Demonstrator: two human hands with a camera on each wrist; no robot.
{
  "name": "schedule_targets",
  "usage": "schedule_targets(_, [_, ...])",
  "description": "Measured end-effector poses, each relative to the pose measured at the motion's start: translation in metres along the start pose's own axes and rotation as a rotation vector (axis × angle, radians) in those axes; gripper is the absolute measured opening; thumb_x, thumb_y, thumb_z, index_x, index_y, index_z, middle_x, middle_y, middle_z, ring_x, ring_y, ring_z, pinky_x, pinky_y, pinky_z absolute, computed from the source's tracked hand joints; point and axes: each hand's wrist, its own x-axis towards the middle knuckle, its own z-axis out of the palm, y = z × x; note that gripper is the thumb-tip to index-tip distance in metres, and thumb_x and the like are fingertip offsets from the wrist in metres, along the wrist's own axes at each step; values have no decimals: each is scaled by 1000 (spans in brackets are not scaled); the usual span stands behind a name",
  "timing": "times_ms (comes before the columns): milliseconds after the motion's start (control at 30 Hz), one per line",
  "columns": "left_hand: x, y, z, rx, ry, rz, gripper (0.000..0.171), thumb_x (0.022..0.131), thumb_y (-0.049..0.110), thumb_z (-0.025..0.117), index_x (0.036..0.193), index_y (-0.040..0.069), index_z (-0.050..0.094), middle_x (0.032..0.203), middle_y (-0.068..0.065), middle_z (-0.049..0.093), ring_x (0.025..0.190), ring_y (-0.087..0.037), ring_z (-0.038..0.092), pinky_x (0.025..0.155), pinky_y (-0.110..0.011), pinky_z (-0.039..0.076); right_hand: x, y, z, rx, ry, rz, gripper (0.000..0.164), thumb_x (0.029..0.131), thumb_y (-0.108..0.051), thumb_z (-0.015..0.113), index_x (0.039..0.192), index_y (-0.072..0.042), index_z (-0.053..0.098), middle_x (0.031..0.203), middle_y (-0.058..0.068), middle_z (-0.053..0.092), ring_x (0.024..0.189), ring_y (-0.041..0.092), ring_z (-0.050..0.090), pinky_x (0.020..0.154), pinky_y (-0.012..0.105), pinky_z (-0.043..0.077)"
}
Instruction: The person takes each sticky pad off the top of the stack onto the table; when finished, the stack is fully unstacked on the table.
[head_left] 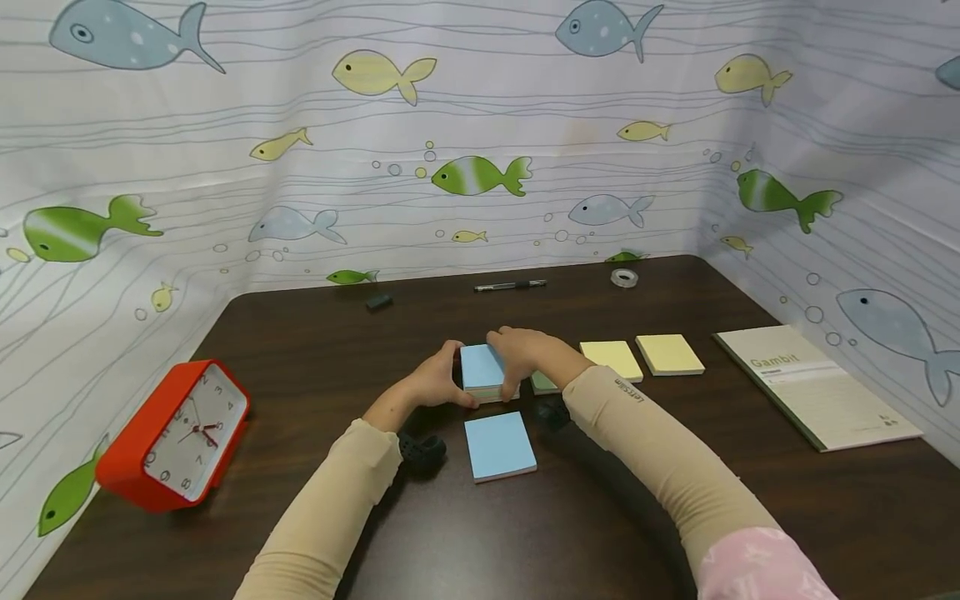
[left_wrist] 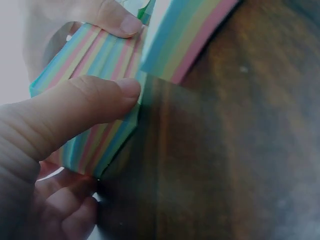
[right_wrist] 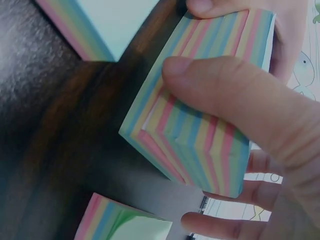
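A stack of sticky note pads (head_left: 482, 367) with a light blue top stands mid-table, its sides striped pink, yellow, blue and green. My left hand (head_left: 435, 379) grips its left side, and my right hand (head_left: 522, 354) holds the right side. Both thumbs press on the striped edge (right_wrist: 200, 127) facing me in the right wrist view, where the layers sit slightly uneven. Closer to me lies a separate blue sticky note pad (head_left: 500, 447), apart from the stack. A green pad (head_left: 543, 383) is partly hidden behind my right wrist.
Two yellow pads (head_left: 612, 358) (head_left: 670, 355) lie to the right, beside a notebook (head_left: 817, 385). A red alarm clock (head_left: 176, 433) stands at the left. Toward the back edge are a small dark block (head_left: 378, 302), a pen (head_left: 510, 285) and a tape roll (head_left: 624, 277).
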Motion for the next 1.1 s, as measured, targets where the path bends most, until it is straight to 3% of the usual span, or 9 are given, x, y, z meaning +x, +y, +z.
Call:
schedule_targets(300, [-2, 0, -5, -116, -47, 7, 92, 66, 23, 77, 132, 3, 18, 127, -15, 34, 115, -27, 34, 91, -41, 31, 1, 5, 3, 30, 56, -26, 90, 56, -44, 78, 128, -9, 35, 113, 6, 44, 90, 18, 47, 75, 33, 40])
schedule_targets(633, [-3, -1, -1, -75, -15, 36, 88, 65, 25, 77, 130, 2, 22, 123, -14, 40, 111, -25, 39, 89, -40, 33, -3, 9, 6, -25, 98, -6, 88, 54, -55, 74, 124, -13, 41, 104, -1, 49, 82, 14, 47, 66, 32, 41])
schedule_targets(867, [-3, -3, 4, -80, -13, 71, 84, 65, 23, 77, 127, 1, 25, 124, -16, 38, 115, -28, 36, 90, -40, 33, -13, 13, 4, -75, 148, -12, 85, 56, -57, 70, 123, -14, 43, 105, -1, 50, 81, 14, 48, 64, 33, 42])
schedule_targets(1100, [-2, -2, 3, -62, 23, 36, 83, 62, 22, 80, 125, 3, 29, 125, -15, 39, 116, -26, 36, 92, -40, 31, -28, 21, -3, -49, 229, -31, 83, 57, -56, 70, 122, -11, 44, 106, 1, 51, 83, 16, 50, 67, 34, 43])
